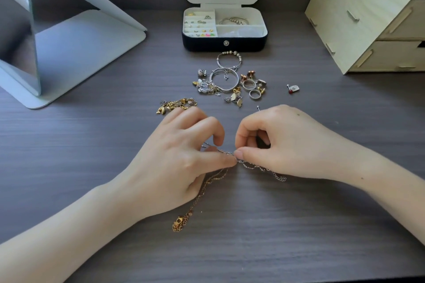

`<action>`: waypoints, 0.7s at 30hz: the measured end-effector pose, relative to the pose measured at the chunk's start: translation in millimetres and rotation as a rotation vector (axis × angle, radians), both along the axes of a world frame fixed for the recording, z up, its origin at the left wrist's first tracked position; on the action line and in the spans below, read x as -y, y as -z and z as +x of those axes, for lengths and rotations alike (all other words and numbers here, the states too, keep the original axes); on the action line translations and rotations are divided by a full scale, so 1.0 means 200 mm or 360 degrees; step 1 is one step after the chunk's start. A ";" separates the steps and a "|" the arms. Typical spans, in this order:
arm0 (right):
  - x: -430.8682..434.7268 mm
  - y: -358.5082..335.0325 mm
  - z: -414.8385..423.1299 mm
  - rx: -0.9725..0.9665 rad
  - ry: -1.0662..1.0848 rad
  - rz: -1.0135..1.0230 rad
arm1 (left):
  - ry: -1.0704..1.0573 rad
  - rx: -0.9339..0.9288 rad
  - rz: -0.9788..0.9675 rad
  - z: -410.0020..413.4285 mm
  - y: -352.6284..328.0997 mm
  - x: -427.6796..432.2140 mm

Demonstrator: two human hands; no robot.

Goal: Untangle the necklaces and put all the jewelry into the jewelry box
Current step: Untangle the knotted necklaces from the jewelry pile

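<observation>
Gold necklace [207, 188] lies nearest, its clasp end loose on the counter [92, 167] and its chain running up under the left hand [174, 163]. Left grip: thumb and forefinger closed in a pinch on the silver necklace [259, 166] at the point where it tangles with the gold necklace; other fingers curled above. Right hand [282, 145]: grip likewise a thumb-and-forefinger pinch on the silver necklace, thumb tip touching the left thumb tip; slack chain trails beneath the palm. Beyond the hands, a loose jewelry pile [227, 78] of bangles, rings and earrings lies on the counter, with a gold charm chain [177, 105] beside the left fingers. Jewelry box [224, 42] stands open behind the pile, lid upright, compartments partly filled. Mirror [20, 30] far left; wooden drawer unit [368, 18] far right.
</observation>
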State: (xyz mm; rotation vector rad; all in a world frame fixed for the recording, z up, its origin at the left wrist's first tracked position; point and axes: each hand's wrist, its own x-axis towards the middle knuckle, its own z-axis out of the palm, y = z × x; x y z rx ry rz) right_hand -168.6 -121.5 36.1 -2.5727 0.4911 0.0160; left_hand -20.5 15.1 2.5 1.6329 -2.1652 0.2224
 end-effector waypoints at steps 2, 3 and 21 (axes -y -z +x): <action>0.00 0.00 0.00 -0.0018 -0.0012 -0.0034 | 0.0006 0.0012 0.0016 0.00 0.00 0.00; 0.00 -0.01 0.01 -0.0020 -0.0014 -0.0044 | 0.0008 0.0020 0.0019 0.00 0.00 0.00; 0.02 0.00 0.00 -0.0003 -0.0086 0.0009 | 0.0060 -0.0052 0.0121 0.00 0.00 -0.02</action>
